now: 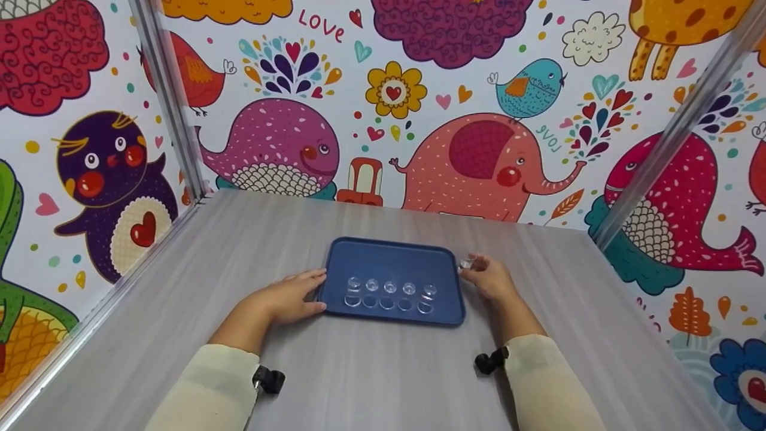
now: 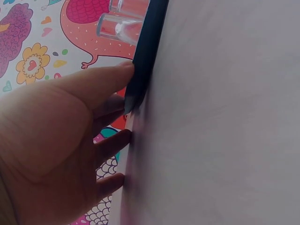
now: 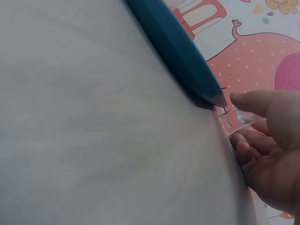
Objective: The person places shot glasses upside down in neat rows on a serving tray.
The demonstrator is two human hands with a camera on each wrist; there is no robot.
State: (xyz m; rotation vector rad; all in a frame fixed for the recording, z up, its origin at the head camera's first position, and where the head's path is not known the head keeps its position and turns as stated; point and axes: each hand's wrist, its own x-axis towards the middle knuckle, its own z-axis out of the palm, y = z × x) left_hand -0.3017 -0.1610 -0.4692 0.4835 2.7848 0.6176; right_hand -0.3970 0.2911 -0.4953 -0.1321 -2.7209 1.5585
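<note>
A blue rectangular tray point(image 1: 389, 256) lies on the table, bearing a row of several small clear cups point(image 1: 389, 288) along its near half. At the tray's left edge, my left hand point(image 1: 290, 297) has its fingers extended and spread. The left wrist view shows the thumb touching the tray's rim point(image 2: 146, 56) while other fingers reach toward the tabletop. Just outside the right edge, my right hand point(image 1: 494, 281) holds another small clear cup point(image 1: 465, 263) between thumb and fingers. That clear cup point(image 3: 233, 121) appears close to the tabletop in the right wrist view; contact with it cannot be judged.
The grey wood-grain table point(image 1: 371, 371) extends around the tray. Printed cartoon panels point(image 1: 389, 149) wall in its back and sides, with metal posts point(image 1: 173, 108) at the corners. A small black device point(image 1: 269, 380) sits at each sleeve cuff.
</note>
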